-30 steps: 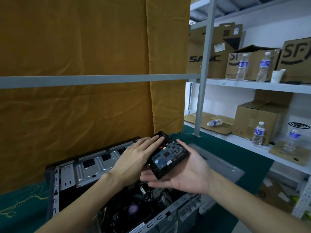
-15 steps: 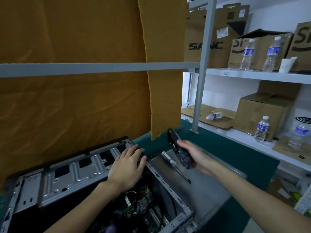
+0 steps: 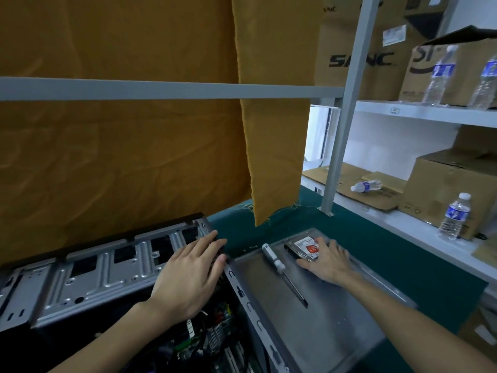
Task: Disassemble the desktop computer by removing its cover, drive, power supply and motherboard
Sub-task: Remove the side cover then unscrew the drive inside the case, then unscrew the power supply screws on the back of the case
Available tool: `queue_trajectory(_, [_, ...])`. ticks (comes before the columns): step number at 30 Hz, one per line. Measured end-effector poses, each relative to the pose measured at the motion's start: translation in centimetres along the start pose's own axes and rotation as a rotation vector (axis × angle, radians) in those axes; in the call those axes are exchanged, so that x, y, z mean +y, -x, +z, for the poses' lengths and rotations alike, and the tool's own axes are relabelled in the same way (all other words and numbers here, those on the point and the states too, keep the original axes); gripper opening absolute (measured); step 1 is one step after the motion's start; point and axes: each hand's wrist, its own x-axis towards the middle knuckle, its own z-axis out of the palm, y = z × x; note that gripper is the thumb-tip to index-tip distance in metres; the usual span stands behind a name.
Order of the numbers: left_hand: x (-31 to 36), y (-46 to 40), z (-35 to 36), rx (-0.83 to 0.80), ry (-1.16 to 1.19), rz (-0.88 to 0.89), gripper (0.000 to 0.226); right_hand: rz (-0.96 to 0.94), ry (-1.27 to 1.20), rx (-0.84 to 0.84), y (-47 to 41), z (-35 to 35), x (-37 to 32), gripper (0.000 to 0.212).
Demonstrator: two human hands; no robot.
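The open desktop case (image 3: 107, 267) lies on its side at the lower left, with cables and the motherboard (image 3: 204, 335) showing inside. My left hand (image 3: 188, 275) rests with relaxed fingers on the case's upper right corner. The removed grey cover panel (image 3: 317, 327) lies flat to the right of the case. On its far end sits the hard drive (image 3: 302, 247), label up, red and white. My right hand (image 3: 326, 261) holds the drive's right part, thumb along its near edge and fingers over the top.
A white-handled screwdriver (image 3: 282, 273) lies on the panel just left of the drive. A green mat (image 3: 403, 251) covers the bench. An orange cloth (image 3: 121, 157) hangs behind. Shelves on the right hold cardboard boxes (image 3: 446, 184) and water bottles (image 3: 454, 216). A grey upright post (image 3: 336, 146) stands nearby.
My right hand carried the drive away from above the case, to the right, and lowered it onto the cover panel. My left hand let go of the drive and settled on the case corner.
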Motion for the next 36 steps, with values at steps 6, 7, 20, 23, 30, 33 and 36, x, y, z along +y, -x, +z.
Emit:
queue_trajectory(6, [0.4,0.1,-0.2,0.012,-0.002,-0.014,0.072,0.042,-0.017,-0.122,-3.5,-1.2,1.7,0.091])
queue_trajectory(7, [0.4,0.1,-0.3,0.014,-0.006,-0.014,0.072,0.041,-0.038,-0.142,-3.7,-1.4,1.8,0.091])
queue_trajectory(20, [0.6,0.0,-0.3,0.002,-0.038,-0.016,0.068,0.005,-0.008,-0.037,-4.7,-0.7,1.5,0.092])
queue_trajectory(23, [0.6,0.2,-0.4,-0.002,-0.034,-0.017,0.066,0.016,0.171,0.082,-3.3,-0.4,0.7,0.086])
queue_trajectory(30, [0.7,0.2,-0.5,-0.007,-0.042,-0.019,0.065,-0.267,-0.022,0.088,2.4,0.9,-6.1,0.055])
queue_trajectory(33, [0.5,0.1,-0.5,-0.025,-0.02,-0.013,0.068,-0.235,-0.02,-0.035,2.6,1.3,-9.4,0.067])
queue_trajectory(36, [0.2,0.0,-0.8,-0.069,0.034,-0.005,0.063,-0.141,-0.024,-0.068,2.4,1.5,-10.9,0.04])
